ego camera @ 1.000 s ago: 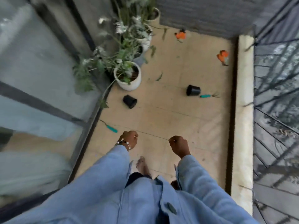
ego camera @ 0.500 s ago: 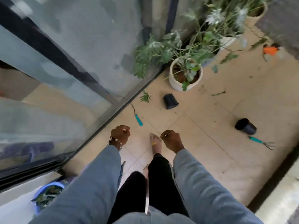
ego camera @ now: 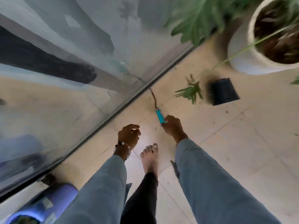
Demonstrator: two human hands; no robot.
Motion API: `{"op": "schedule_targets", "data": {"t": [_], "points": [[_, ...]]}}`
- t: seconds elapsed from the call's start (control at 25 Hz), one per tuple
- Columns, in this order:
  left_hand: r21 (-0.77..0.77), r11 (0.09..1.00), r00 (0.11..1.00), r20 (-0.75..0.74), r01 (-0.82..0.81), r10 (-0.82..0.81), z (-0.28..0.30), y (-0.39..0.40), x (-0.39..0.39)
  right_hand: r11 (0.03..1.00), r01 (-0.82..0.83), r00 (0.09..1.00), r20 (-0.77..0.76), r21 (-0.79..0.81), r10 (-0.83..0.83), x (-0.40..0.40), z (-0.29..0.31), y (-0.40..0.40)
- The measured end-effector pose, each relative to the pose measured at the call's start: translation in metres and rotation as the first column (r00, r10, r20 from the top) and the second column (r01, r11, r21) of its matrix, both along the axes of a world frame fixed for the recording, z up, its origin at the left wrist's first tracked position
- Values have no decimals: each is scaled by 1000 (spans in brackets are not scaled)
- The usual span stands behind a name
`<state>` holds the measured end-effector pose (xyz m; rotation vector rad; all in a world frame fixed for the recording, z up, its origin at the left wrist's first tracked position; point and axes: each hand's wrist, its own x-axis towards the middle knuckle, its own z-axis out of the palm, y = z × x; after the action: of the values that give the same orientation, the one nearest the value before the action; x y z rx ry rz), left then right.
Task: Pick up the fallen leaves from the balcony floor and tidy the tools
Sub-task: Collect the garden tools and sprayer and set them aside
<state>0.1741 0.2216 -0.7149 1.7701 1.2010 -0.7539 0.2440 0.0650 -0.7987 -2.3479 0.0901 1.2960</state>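
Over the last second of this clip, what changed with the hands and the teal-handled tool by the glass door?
The right hand reached forward and down to the teal-handled tool and now grips the handle's near end; earlier it held nothing. The person has also stepped closer. The left hand stays loosely curled, holding nothing. The tool, the fallen leaf and the tipped black pot lie where they were.

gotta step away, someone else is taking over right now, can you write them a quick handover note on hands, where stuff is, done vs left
Right hand: fingers curled on the near end of the teal-handled tool, which lies on the floor tiles by the glass door track.
Left hand: loosely curled, holds nothing.
Fallen leaf lies on the tiles beside the tipped black pot, near the white planter.
Purple bin sits at lower left.
Done: tool reached.
Left: lift and stow the tool, pick up the leaf, deal with the black pot.
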Motion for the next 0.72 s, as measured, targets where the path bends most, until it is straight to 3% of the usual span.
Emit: {"op": "schedule_targets", "data": {"t": [0.16, 0.24, 0.32, 0.48, 0.72], "points": [[-4, 1000, 998, -51, 26, -26, -101, 28, 1, 978, -52, 994, 81, -201, 70, -17, -123, 41], [-21, 999, 998, -57, 33, -34, -121, 33, 1, 965, -88, 973, 186, -246, 137, -25, -150, 44], [-32, 997, 996, -55, 68, -70, -129, 34, 3, 973, -77, 978, 173, -215, 116, -22, -159, 39], [-51, 995, 992, -83, 90, -94, -80, 11, 13, 985, 83, 993, -70, -148, -95, -14, -98, 8], [-103, 936, 938, -46, 337, -343, 56, -52, 37, 881, 455, 858, -199, -132, -473, -29, 82, -91]]}}
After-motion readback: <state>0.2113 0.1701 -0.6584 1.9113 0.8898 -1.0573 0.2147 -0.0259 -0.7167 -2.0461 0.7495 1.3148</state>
